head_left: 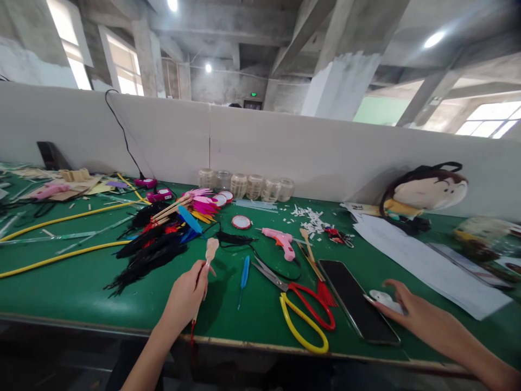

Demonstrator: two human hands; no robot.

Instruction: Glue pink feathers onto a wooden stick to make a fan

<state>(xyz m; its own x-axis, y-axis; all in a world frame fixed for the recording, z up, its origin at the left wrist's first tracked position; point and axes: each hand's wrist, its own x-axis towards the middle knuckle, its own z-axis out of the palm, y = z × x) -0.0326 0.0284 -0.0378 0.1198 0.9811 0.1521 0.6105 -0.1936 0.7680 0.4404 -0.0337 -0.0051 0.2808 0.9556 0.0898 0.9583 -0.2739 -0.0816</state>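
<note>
My left hand (pixel 188 290) grips a light wooden stick (pixel 211 250) with a broad, shaped head pointing up; a red tassel hangs at its lower end past the table edge. On the right, my right hand (pixel 411 312) has its thumb and curved forefinger around a small white rounded case (pixel 383 298), beside the black phone (pixel 356 298). Between the hands lie large scissors (pixel 305 309) with red and yellow handles, a blue feather (pixel 244 274) and a pink glue gun (pixel 283 241). Another wooden stick with a red tassel (pixel 324 293) rests by the phone.
Black and coloured feathers (pixel 154 250) are heaped left of centre, near yellow cord (pixel 69 214). Glass jars (pixel 254 186) line the white partition (pixel 285 149). White scraps (pixel 312 221), paper sheets (pixel 423 263) and a cartoon-face bag (pixel 427 193) occupy the right side.
</note>
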